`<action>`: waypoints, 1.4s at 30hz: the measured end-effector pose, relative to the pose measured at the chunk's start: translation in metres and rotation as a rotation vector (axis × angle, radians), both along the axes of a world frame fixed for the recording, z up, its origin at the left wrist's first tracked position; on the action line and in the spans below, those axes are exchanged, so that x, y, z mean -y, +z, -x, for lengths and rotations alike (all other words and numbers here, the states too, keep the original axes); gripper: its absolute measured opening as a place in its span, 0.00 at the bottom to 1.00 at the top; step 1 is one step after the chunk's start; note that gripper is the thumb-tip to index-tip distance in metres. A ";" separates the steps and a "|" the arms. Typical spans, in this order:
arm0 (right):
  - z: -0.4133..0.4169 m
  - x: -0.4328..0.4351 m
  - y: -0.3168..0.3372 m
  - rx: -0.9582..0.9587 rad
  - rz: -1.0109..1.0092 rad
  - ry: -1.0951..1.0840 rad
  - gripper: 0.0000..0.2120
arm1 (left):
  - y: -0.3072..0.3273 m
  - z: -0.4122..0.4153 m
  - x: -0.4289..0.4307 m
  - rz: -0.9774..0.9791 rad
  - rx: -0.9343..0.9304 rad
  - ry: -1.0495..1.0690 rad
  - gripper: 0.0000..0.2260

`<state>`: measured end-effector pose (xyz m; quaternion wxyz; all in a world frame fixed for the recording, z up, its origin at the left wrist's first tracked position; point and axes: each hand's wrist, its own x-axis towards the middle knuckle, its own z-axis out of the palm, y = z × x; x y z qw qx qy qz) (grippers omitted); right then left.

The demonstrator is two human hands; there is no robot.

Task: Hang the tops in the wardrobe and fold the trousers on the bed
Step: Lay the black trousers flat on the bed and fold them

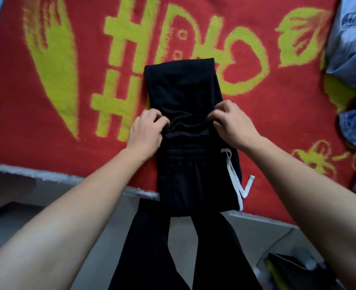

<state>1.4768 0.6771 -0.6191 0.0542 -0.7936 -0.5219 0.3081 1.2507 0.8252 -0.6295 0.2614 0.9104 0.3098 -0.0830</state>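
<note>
On the bed's red blanket (pixel 47 132), black trousers (pixel 183 91) lay part-folded, both hands pinching the cloth.

The left hand (pixel 146 130) and right hand (pixel 233 122) each nipped a corner of a gathered edge laid across the pile, just beyond the elastic waistband (pixel 185 152). The fabric looked light, soft and limp, likely to sag and slide unless taken at both corners together and smoothed flat. A white drawstring (pixel 233 174) trailed loose on the right and could slip out of the fold. The bundle's long axis ran straight away from the person, its near end at the bed's edge and its far fold pointing towards the blanket's middle. Denim garments (pixel 352 114) lay well apart at the right.
</note>
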 end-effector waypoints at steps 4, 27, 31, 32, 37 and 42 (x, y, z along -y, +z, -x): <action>0.018 0.016 -0.007 -0.040 0.108 -0.078 0.20 | -0.012 0.011 0.023 0.155 -0.065 0.137 0.21; -0.037 -0.100 -0.023 -0.467 0.144 -0.744 0.27 | -0.030 -0.081 -0.085 0.819 0.232 0.997 0.20; -0.045 -0.111 -0.028 -0.366 -0.012 -0.692 0.23 | -0.033 -0.092 -0.095 0.785 0.400 1.053 0.10; -0.045 -0.111 -0.027 -0.347 -0.019 -0.708 0.22 | -0.032 -0.094 -0.097 0.755 0.388 1.064 0.11; -0.050 -0.117 -0.022 -0.314 0.132 -0.717 0.27 | -0.027 -0.100 -0.101 0.707 0.238 1.007 0.22; -0.046 -0.133 -0.014 -0.498 0.058 -0.734 0.20 | -0.020 -0.098 -0.116 0.895 0.266 0.983 0.26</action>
